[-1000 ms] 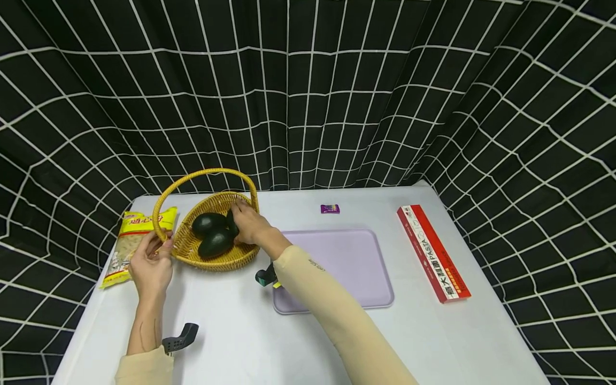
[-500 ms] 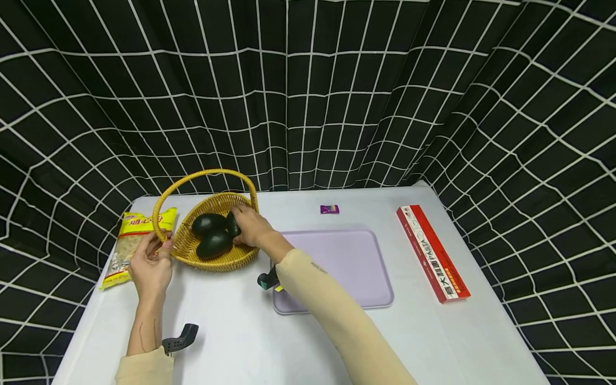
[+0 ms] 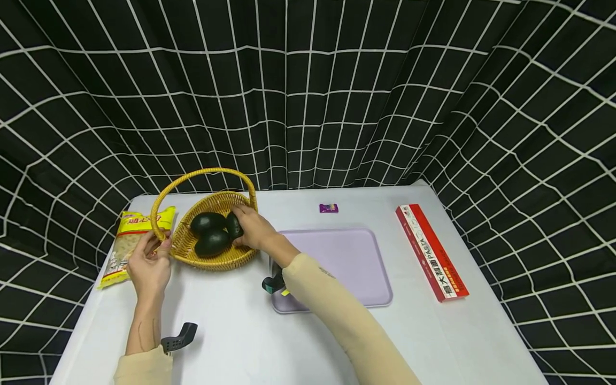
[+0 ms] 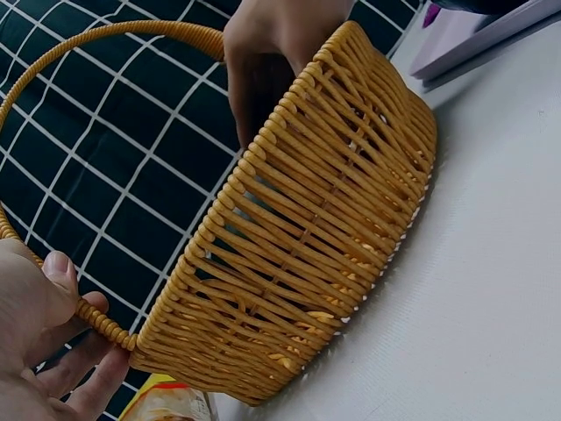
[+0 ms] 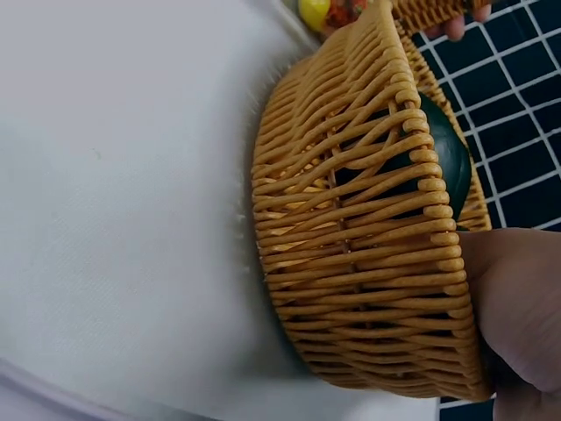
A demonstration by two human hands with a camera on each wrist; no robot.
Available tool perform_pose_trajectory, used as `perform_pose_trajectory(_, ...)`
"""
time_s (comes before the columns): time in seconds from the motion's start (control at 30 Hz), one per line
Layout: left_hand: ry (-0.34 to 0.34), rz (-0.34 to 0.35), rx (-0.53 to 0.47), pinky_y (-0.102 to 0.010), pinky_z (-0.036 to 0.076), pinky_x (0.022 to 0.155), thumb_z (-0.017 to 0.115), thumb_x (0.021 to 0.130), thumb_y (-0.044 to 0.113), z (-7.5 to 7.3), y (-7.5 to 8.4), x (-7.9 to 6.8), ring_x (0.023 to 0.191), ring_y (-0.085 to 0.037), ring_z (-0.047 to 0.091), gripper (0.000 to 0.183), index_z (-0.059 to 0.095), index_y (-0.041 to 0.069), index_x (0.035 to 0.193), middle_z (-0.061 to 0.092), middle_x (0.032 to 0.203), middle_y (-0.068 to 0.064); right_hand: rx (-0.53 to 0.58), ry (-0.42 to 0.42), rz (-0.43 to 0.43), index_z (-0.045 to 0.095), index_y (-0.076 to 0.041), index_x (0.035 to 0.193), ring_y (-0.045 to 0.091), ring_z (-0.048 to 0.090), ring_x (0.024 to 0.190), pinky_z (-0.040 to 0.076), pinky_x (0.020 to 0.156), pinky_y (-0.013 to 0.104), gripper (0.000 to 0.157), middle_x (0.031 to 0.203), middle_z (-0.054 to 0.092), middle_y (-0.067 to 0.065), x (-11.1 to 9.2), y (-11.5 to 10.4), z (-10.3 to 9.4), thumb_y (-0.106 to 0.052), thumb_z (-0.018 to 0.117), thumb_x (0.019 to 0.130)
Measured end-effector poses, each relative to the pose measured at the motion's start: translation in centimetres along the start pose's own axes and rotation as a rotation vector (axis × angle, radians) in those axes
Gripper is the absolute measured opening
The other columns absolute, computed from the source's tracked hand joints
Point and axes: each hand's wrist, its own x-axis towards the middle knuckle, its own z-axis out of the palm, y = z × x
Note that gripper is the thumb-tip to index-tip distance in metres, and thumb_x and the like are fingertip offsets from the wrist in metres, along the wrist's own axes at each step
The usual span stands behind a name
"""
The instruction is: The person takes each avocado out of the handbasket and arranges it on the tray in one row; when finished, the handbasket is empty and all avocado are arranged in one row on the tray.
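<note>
A yellow wicker basket (image 3: 218,264) with a tall hoop handle (image 3: 207,171) stands at the table's back left. My left hand (image 3: 150,270) holds the foot of that handle, thumb and fingers around it in the left wrist view (image 4: 48,338). Inside the basket lie two dark green avocados, one farther back (image 3: 207,223) and one nearer (image 3: 212,244). My right hand (image 3: 257,231) reaches over the right rim and grips a third avocado (image 3: 234,226) beside them. In the right wrist view the basket wall (image 5: 359,237) hides the right fingertips.
A yellow snack bag (image 3: 126,248) lies left of the basket, partly behind my left hand. The lilac tray (image 3: 346,267) is under my right forearm. Farther off are a small purple packet (image 3: 329,208) and a long red pasta box (image 3: 431,251) at right.
My right hand and its avocado have shifted slightly to the right within the basket, and the right forearm has moved right too. My left hand keeps its hold on the handle.
</note>
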Motion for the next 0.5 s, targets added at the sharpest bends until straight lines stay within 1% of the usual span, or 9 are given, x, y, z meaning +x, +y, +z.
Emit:
perform_pose_trajectory(0.17,0.003,0.01,0.0,-0.004,0.044,0.081,0.067,0.103,0.02,0.0,0.1,-0.1,0.106,0.013,0.057,0.041,0.064,0.011,0.143,0.07,0.136,-0.016,0.04,0.029,-0.025,0.036,-0.004,0.16,0.023,0.035,0.155,0.033,0.126,0.03,0.096,0.167,0.037,0.013,-0.7,0.3,-0.3,-0.028,0.09,0.084)
perform_pose_trajectory(0.33,0.004,0.017,0.002,-0.004,0.045,0.082,0.067,0.103,0.02,0.1,0.2,-0.1,0.106,0.011,0.058,0.04,0.064,0.01,0.142,0.07,0.135,-0.016,0.07,0.049,-0.031,0.037,-0.005,0.16,0.024,0.037,0.154,0.034,0.126,0.032,0.096,0.167,0.038,0.011,-1.4,0.5,-0.7,-0.029,0.09,0.084)
perform_pose_trajectory(0.5,0.013,0.022,0.009,-0.002,0.046,0.082,0.067,0.103,0.019,0.2,0.1,-0.1,0.106,0.01,0.059,0.039,0.065,0.01,0.141,0.071,0.134,-0.016,0.12,0.064,-0.038,0.036,-0.007,0.161,0.025,0.038,0.153,0.034,0.126,0.033,0.097,0.166,0.039,0.013,-2.0,0.8,-0.9,-0.028,0.09,0.084)
